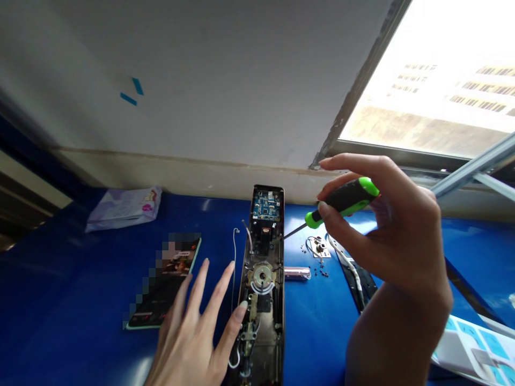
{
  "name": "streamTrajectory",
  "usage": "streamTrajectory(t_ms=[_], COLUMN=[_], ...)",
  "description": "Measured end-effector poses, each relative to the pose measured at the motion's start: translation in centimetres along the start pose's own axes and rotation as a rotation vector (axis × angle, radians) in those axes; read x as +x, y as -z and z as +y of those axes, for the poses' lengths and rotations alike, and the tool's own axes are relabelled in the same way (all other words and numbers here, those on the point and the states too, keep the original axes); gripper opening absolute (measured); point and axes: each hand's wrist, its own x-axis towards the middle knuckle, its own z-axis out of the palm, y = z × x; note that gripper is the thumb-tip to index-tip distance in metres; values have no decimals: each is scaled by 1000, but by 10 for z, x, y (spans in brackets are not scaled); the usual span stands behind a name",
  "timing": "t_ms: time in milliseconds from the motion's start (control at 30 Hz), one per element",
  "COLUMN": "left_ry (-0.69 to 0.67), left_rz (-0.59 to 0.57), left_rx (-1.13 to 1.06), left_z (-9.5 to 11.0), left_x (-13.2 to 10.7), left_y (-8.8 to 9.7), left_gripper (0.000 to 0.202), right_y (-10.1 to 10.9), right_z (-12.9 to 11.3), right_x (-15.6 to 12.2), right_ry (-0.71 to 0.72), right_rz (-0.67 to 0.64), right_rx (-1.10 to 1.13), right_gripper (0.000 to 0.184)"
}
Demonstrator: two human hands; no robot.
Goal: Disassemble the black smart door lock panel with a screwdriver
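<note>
An opened electronic door-lock body (263, 289) lies lengthwise on the blue table (80, 279), with a blue circuit board (266, 206) at its far end and a round metal mechanism in the middle. My right hand (386, 225) is closed around a green-and-black screwdriver (341, 201), whose thin tip points at the lock's right edge near the board. My left hand (197, 327) lies with fingers spread, its fingertips touching the lock's left side. Thin white wires run along the lock's left edge.
A smartphone (164, 287) lies left of the lock. A plastic packet (123, 206) rests at the back left. A small metal part (319, 246), loose screws, a pink tube (296, 274) and a black strip lie right of the lock. A window is at upper right.
</note>
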Motion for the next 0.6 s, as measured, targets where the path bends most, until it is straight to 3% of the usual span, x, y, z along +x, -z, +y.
streamTrajectory(t_ms=[267,400,500,600], left_ry=[-39,-121,-219,-281], left_rz=[53,105,163,254], left_rx=[13,25,-38,-141], left_z=[-9,-4,9,27], left_x=[-2,3,24,62], left_y=[-7,-6,0,6], left_gripper=[70,69,68,63], right_y=[5,5,2,-1], right_z=[0,1,1,3], right_x=[-2,-2,0,2], right_ry=[-21,-26,-28,-16], right_rz=[15,17,4,-4], right_rx=[-3,0,20,23], right_gripper=[44,44,44,40])
